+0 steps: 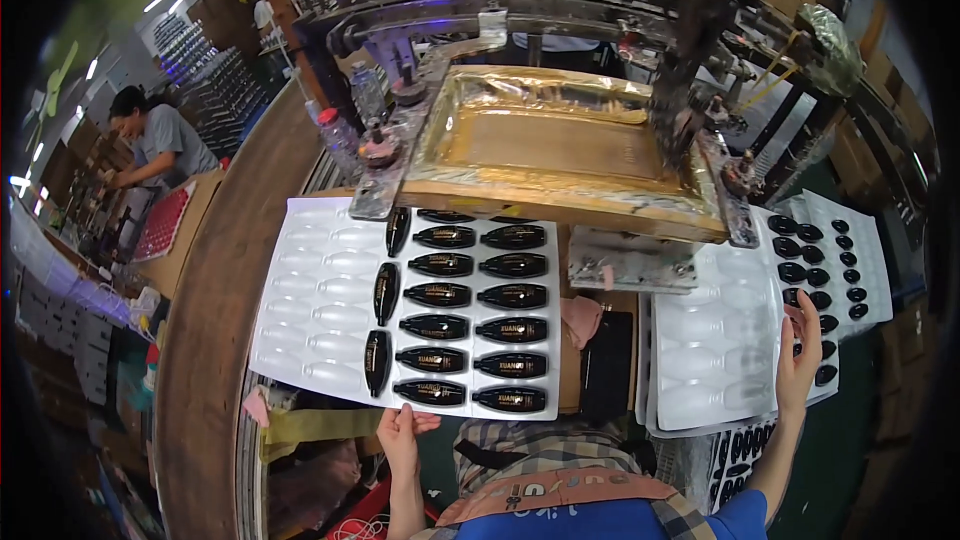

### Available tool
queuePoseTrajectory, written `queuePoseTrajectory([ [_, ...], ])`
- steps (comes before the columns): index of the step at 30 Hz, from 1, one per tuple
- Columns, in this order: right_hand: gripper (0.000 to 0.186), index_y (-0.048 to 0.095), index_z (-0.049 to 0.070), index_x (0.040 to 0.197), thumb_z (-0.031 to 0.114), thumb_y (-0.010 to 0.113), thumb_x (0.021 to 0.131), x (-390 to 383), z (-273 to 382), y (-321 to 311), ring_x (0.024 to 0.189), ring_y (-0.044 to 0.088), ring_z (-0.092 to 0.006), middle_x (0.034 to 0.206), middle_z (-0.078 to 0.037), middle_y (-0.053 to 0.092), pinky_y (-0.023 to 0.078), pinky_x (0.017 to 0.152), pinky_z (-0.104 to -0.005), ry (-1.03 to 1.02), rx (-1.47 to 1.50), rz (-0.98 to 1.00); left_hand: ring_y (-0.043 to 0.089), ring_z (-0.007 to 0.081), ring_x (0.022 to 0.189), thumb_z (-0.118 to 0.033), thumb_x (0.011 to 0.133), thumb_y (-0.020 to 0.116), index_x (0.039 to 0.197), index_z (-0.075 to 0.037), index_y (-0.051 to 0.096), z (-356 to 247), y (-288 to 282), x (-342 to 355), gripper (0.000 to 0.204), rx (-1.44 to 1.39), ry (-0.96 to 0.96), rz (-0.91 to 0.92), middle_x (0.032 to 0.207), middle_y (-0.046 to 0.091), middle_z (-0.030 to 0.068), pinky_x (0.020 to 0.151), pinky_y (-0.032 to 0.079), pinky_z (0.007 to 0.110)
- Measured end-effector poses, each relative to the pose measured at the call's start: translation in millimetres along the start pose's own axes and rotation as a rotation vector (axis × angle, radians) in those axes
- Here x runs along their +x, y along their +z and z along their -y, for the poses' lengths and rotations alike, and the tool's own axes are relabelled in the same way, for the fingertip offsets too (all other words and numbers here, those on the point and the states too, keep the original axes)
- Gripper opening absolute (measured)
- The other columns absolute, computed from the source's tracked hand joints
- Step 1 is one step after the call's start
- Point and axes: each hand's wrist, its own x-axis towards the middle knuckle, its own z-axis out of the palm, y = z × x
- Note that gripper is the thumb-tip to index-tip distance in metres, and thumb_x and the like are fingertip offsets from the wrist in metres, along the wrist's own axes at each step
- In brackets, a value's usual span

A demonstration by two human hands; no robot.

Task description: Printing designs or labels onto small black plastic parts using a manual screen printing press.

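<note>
While the left hand [402, 432] has its fingertips at the near edge of the left white tray [300, 290], the right hand [799, 355] reaches over the right white tray [700, 345], fingers bent and overlapping one of its black bottles [789, 273]. Whether either hand is gripping, I cannot tell.

The left tray holds glossy black bottles with gold print [431, 327]: two columns lie crosswise on its right side, and three more bottles in a column beside them stand lengthwise to the person. Bottle-shaped hollows run across its left part. On the right, the black bottles sit along the outer side, and another white tray [872, 285] lies partly beneath.

Above the trays' far ends hangs a gold-taped frame [480, 198] on a metal machine. Between the trays are a pink cloth [579, 321] and a dark panel [607, 365]. A red-capped plastic bottle [340, 137] is left of the frame. Farther left, another person [172, 145] leans toward a red tray [163, 224].
</note>
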Motion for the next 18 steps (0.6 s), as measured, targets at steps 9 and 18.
queuePoseTrajectory([
  [9, 0.056, 0.037, -0.001, 0.123, 0.033, 0.054, 0.081, -22, -97, -70, 0.111, 0.041, -0.0375, 0.126, -0.022, 0.038, 0.035, 0.091, -0.0387, 0.248, -0.769, 0.01, 0.058, 0.0153, 0.05, -0.016, 0.087, 0.051, 0.077, 0.006, 0.057, -39, -5, -11, 0.024, 0.388, -0.272, 0.313, 0.063, 0.06, 0.011, 0.042, 0.044, 0.021],
  [18, 0.065, 0.041, -0.002, 0.118, 0.038, 0.062, 0.071, -19, -99, -78, 0.096, 0.051, -0.0345, 0.111, -0.02, 0.046, 0.041, 0.08, -0.0378, 0.42, -0.546, 0.229, 0.058, 0.023, 0.078, -0.003, 0.08, 0.053, 0.089, 0.001, 0.058, -146, 214, 63, 0.011, 0.619, 0.907, 0.563, 0.084, 0.061, 0.0122, 0.069, 0.044, 0.028],
])
